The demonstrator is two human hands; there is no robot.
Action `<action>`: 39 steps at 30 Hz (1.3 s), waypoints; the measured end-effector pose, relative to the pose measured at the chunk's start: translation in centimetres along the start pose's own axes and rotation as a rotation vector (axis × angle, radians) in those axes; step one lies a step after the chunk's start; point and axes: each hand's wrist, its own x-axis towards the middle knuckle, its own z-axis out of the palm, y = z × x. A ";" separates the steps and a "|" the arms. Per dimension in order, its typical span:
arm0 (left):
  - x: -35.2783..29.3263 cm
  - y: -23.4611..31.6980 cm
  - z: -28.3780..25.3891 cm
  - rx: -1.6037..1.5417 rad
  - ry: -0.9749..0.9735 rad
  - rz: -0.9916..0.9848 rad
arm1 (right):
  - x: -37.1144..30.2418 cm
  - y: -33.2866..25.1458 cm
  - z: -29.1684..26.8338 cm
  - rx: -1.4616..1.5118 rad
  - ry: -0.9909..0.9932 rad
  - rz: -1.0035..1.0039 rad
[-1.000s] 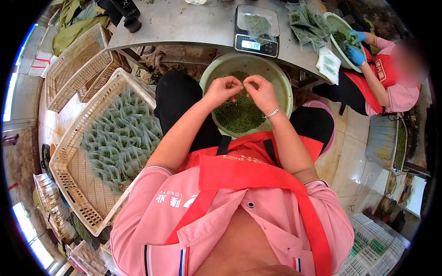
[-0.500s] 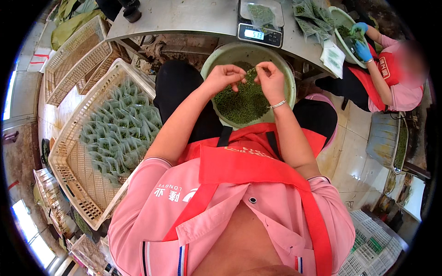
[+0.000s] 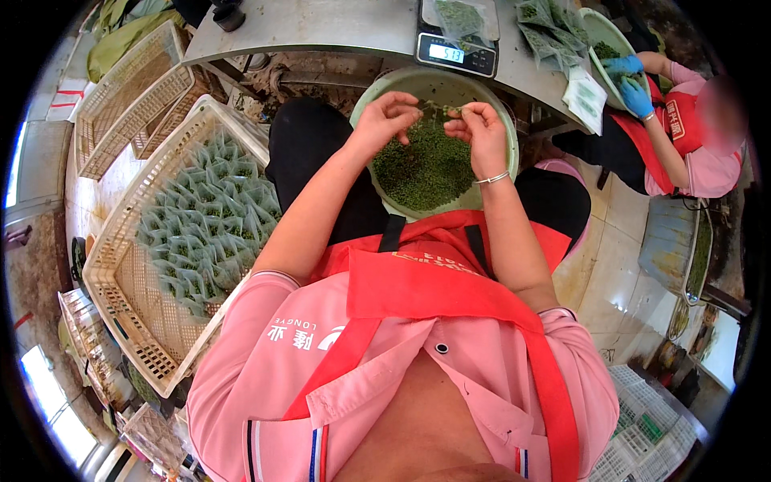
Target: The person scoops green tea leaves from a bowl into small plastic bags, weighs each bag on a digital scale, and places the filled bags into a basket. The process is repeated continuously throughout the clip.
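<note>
Between my two hands a thin sprig of small green berries (image 3: pixel 439 106) stretches above a round, pale green basin (image 3: pixel 504 112). Thumb and finger of my right hand (image 3: pixel 482 138) pinch one end. My left hand (image 3: pixel 382 125) is at the other end, its fingers curled and fingertips against the stem; the exact grip is small to see. Loose green berries (image 3: pixel 426 173) fill the lower part of the basin, which sits between my knees.
On my left stands a cream plastic crate (image 3: pixel 120 269) with many filled clear bags (image 3: pixel 213 221). Ahead, a metal table (image 3: pixel 337 32) holds a digital scale (image 3: pixel 458 53) with a bag on it, plus more bags (image 3: pixel 550 36). A co-worker's blue-gloved hands (image 3: pixel 634 96) work in another basin (image 3: pixel 602 32).
My hands have moved slightly apart, and the sprig now shows stretched between them. At the right, the co-worker's gloved hands have shifted within their basin.
</note>
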 end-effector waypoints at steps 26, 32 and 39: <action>-0.5 0.3 0.2 0.251 -0.034 0.010 | -0.7 1.0 -0.7 0.307 -0.233 0.185; -0.5 0.2 -0.5 0.183 -0.158 -0.091 | -0.1 1.4 -0.9 0.005 -0.057 0.157; -0.6 0.4 -0.2 0.303 -0.243 -0.177 | -0.1 1.6 0.6 0.092 -0.381 0.397</action>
